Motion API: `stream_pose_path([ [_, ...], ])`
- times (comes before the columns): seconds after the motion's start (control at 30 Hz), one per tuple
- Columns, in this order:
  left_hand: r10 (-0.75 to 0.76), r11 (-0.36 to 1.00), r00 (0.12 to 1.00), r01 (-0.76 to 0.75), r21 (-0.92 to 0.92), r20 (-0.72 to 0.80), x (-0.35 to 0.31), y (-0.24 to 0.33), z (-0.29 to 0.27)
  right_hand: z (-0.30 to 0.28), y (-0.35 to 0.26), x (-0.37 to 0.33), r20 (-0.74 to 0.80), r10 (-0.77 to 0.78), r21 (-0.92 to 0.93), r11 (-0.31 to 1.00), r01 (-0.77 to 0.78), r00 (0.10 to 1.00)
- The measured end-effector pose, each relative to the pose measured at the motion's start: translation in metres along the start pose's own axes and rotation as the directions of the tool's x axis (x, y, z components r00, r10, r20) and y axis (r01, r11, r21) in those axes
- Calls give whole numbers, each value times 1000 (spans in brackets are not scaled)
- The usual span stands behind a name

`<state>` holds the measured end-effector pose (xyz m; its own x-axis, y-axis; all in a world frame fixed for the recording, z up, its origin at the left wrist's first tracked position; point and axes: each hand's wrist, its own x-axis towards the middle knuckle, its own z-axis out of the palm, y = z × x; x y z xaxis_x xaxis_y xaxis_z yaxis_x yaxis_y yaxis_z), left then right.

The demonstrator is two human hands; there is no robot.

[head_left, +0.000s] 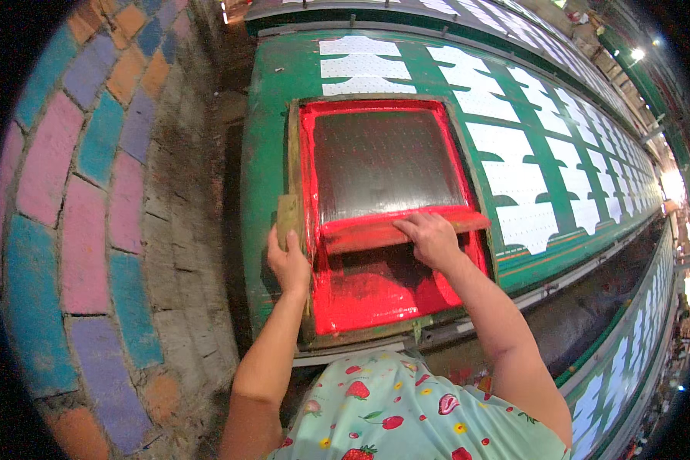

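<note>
A screen-printing frame (293, 165) lies on the green printing table, its inner edges coated in bright red ink (368, 318). Dark mesh (383, 169) shows in its far half. Across the screen runs a red-smeared squeegee (356, 236), tilted, with my right hand (432, 239) closed over its top edge right of the middle. My left hand (290, 262) is wrapped at the frame's left side, against a small wooden block (287, 213). The thumb and fingers there are bent around the wood.
White cut fabric pieces (517, 199) lie in rows along the green table (264, 146). More pieces sit on a parallel table (621, 383) at the lower right and another beyond the far edge. A wall of painted bricks (84, 238) stands close on the left.
</note>
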<state>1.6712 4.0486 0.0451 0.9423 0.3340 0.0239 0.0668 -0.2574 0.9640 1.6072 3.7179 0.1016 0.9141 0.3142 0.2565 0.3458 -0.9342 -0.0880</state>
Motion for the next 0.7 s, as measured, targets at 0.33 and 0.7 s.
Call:
stream_pose_path([
  [0.33, -61, 996, 997, 64, 67, -39, -4, 24, 3, 56, 138, 193, 11, 10, -33, 999, -10, 1000],
  [0.7, -31, 982, 993, 52, 182, -116, -2, 20, 5, 57, 200, 296, 97, 75, -33, 997, -72, 992],
])
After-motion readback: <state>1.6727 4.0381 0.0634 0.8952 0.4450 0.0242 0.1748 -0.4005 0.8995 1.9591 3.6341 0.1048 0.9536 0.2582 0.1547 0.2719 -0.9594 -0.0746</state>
